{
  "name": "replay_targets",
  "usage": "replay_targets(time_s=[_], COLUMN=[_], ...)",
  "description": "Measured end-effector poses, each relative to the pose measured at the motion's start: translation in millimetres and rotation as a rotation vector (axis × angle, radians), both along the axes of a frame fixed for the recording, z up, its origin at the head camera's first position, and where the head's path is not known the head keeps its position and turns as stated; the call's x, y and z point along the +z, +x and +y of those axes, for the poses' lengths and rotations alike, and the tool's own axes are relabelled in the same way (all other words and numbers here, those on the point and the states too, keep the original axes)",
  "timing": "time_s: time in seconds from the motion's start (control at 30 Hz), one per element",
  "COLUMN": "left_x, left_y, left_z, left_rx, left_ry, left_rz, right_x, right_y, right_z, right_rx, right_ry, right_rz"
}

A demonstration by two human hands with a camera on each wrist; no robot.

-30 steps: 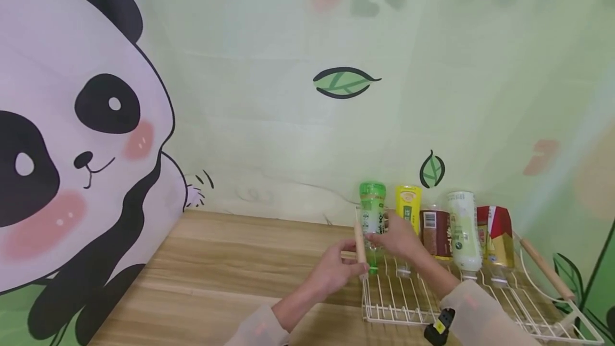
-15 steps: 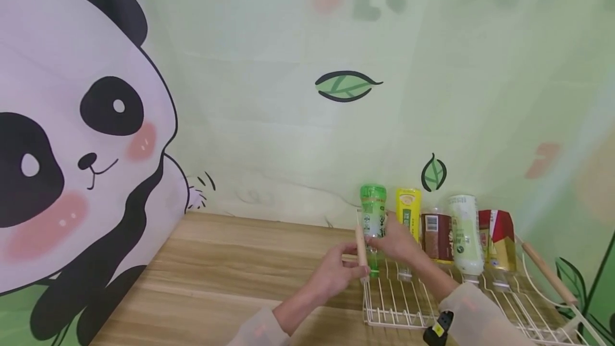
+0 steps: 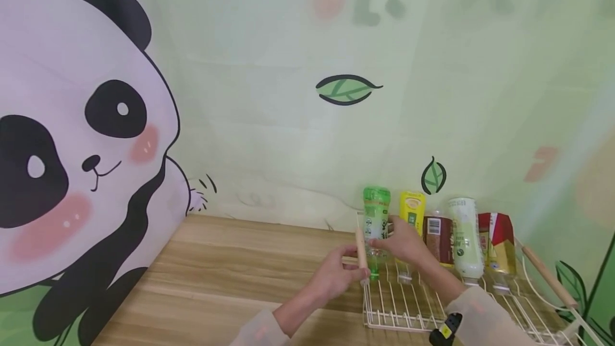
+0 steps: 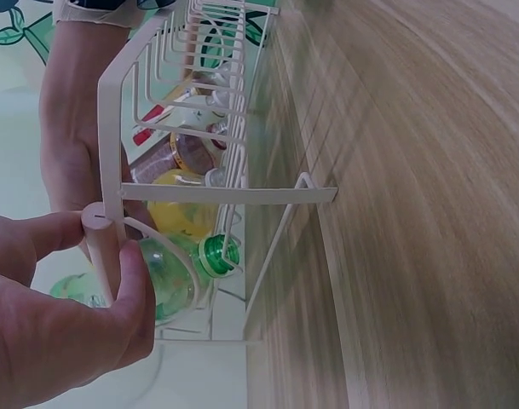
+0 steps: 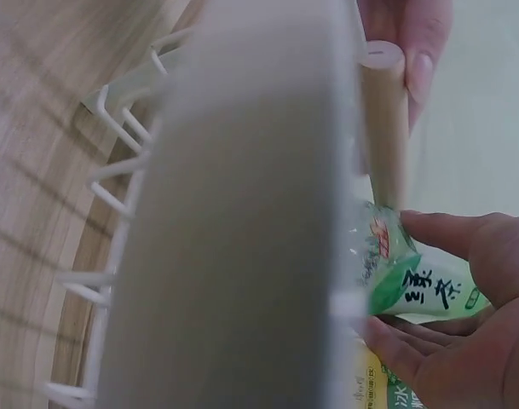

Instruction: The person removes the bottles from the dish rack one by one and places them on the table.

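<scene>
A green-capped plastic tea bottle (image 3: 377,207) stands upside down at the left end of a white wire rack (image 4: 225,195). My right hand (image 3: 405,242) grips it around the middle, thumb on the near side; in the right wrist view, fingers and thumb lie on either side of its label. My left hand (image 3: 331,275) pinches the wooden handle (image 3: 362,252) at the rack's left end between thumb and fingers. In the left wrist view, the bottle's green cap (image 4: 218,256) sits among the rack's wires. Just right of my right hand stands an upturned yellow bottle (image 3: 412,207).
Farther right in the rack stand a maroon-labelled bottle (image 3: 438,239), a white-green bottle (image 3: 466,239) and a red-and-gold one (image 3: 501,244). A second wooden handle (image 3: 548,276) marks the right end. The wood-grain tabletop (image 3: 230,266) extends left; a panda-printed cloth (image 3: 269,122) hangs behind.
My right hand and the green tea bottle have shifted slightly right, and the yellow bottle's top has moved a little right too. My left hand stays on the handle.
</scene>
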State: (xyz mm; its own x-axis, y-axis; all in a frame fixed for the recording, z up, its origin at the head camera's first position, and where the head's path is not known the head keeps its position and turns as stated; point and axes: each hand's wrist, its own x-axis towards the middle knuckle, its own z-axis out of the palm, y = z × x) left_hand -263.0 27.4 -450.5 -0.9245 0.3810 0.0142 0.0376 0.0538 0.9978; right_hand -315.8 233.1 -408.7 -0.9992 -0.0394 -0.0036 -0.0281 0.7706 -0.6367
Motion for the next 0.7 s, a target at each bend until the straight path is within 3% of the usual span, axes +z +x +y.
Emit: replay_targets(time_s=[0.2, 0.7], left_x=[-1.0, -0.4], left_y=[0.3, -0.9], left_z=[1.0, 2.2], left_rx=[0.004, 0.007], left_ry=[-0.003, -0.001], left_rz=[0.007, 0.0], right_x=[-0.5, -1.5], right_y=[0.1, -3.1], right_z=[8, 12], right_rx=[0.008, 0.032], right_ry=[-0.025, -0.098], right_rz=[0.022, -0.029])
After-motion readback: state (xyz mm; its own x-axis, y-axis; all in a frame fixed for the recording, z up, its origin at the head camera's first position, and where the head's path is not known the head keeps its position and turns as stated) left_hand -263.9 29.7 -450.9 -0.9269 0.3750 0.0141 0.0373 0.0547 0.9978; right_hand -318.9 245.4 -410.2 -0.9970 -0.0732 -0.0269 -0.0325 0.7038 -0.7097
